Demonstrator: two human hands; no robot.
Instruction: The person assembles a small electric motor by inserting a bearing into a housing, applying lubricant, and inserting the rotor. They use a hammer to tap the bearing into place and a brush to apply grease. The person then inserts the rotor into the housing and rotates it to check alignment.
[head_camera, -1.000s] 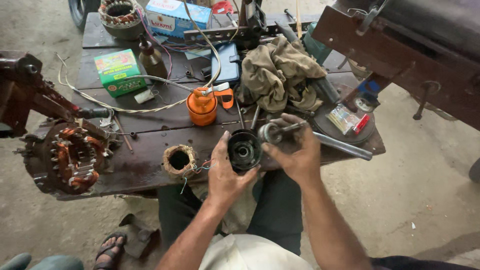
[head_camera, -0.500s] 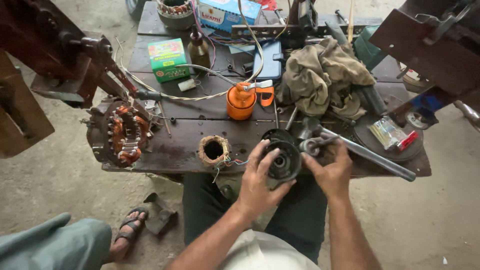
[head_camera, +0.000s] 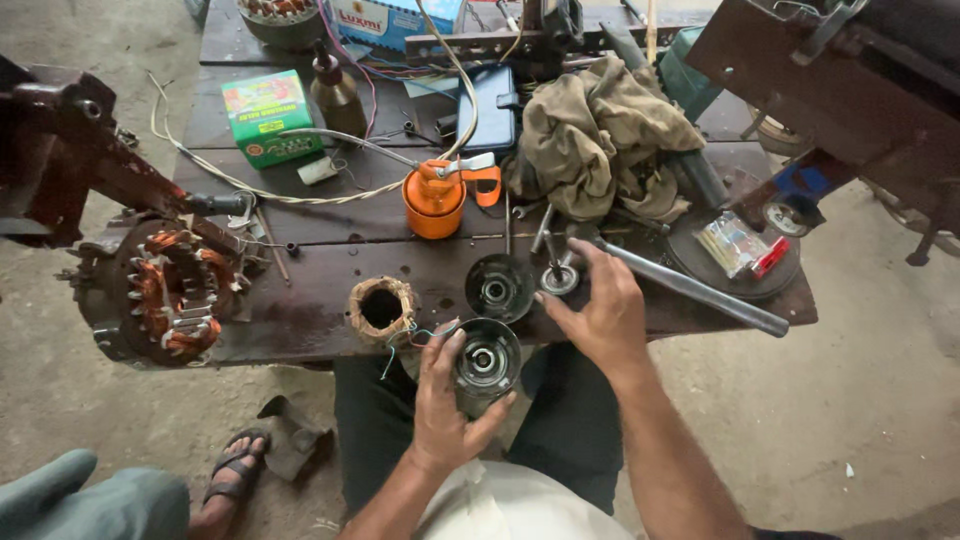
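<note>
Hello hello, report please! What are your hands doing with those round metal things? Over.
Left hand grips round metal motor cover off the bench edge. Right hand touches shaft piece beside second cover. Wire coil close by.

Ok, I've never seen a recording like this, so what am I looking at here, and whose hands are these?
There is no machine: a camera on a person's head looks down at their own two bare hands over a dark workbench. The left hand holds a round metal cup. The right hand reaches to a small disc beside a second cup. On the bench lie a wire coil, an orange can, a green box, a rag and a steel bar. A motor stator sits at the left edge.
</note>
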